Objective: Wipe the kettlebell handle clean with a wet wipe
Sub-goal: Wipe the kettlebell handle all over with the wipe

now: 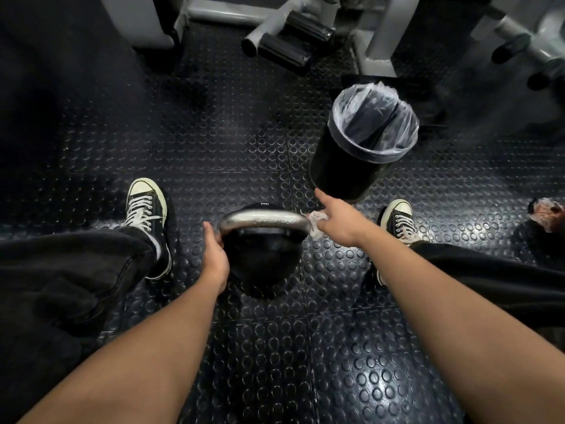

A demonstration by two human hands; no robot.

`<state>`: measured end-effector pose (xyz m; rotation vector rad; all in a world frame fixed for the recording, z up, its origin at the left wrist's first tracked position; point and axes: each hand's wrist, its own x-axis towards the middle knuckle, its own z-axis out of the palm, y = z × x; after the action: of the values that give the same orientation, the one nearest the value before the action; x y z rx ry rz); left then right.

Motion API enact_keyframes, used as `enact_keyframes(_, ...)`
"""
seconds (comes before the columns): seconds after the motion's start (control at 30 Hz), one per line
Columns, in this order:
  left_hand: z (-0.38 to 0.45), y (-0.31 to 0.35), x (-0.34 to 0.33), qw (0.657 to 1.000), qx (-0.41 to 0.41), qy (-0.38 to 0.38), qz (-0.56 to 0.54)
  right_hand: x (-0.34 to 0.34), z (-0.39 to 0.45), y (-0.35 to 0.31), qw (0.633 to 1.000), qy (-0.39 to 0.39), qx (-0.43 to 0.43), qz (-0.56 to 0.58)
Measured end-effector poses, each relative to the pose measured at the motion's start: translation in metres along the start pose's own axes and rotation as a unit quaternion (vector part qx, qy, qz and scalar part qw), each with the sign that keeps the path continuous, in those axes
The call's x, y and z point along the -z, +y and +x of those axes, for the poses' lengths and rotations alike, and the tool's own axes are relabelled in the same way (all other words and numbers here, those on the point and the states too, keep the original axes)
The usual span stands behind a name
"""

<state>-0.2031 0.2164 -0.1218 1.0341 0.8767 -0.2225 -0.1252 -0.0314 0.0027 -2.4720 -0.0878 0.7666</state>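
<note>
A black kettlebell (263, 264) stands on the studded rubber floor between my feet. Its shiny metal handle (264, 220) arches across the top. My left hand (215, 255) grips the left end of the handle, fingers curled under it. My right hand (339, 223) holds a crumpled white wet wipe (315, 223) against the right end of the handle, with the index finger stretched out past it.
A black bin (339, 166) lined with a clear plastic bag stands just beyond my right hand. My sneakers (146, 209) flank the kettlebell. Grey gym machine frames (382, 35) and black foam rollers (284, 50) fill the far side. A crumpled packet (547, 212) lies at right.
</note>
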Motion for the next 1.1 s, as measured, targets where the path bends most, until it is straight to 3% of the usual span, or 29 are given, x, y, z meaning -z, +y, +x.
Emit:
enact_keyframes(0.6,-0.01,0.003,-0.005,1.0,0.004,0.016,0.017,-0.056,-0.042,-0.006,0.975,0.104,-0.053,0.191)
enact_keyframes(1.1,-0.008,0.002,-0.005,1.0,-0.001,0.015,0.006,-0.072,-0.044,-0.021,0.963,0.153,-0.06,0.212)
